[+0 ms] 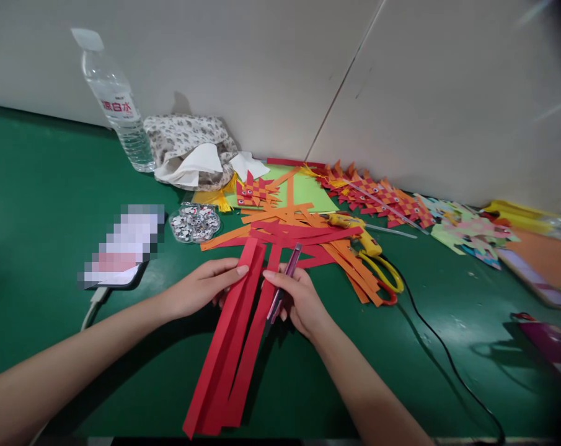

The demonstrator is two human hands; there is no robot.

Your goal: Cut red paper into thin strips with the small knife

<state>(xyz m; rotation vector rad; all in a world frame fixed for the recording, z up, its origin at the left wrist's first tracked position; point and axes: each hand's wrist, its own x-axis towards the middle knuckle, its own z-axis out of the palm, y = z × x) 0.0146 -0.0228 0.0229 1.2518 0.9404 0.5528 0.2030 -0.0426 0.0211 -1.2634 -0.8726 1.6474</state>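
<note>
A folded sheet of red paper [230, 328], split into long strips that hang toward the table's front edge, is pinched at its upper left by my left hand [215, 282]. Between the thumb and fingers of my right hand [303, 300] are a slim purple-pink craft knife [286, 279] and the right-hand red strip. A dark gap runs between the strips, which join at the bottom end. Just beyond both hands lies a pile of loose red strips [303, 233] and orange strips [357, 272]. The fingers under the paper are partly hidden.
A yellow glue gun [361, 232] and yellow-handled scissors [392, 279] lie to the right, with a black cord. At left are a charging phone [126, 248], a box of googly eyes [195, 223] and a water bottle [117, 105]. Woven paper fish [377, 195] lie along the wall.
</note>
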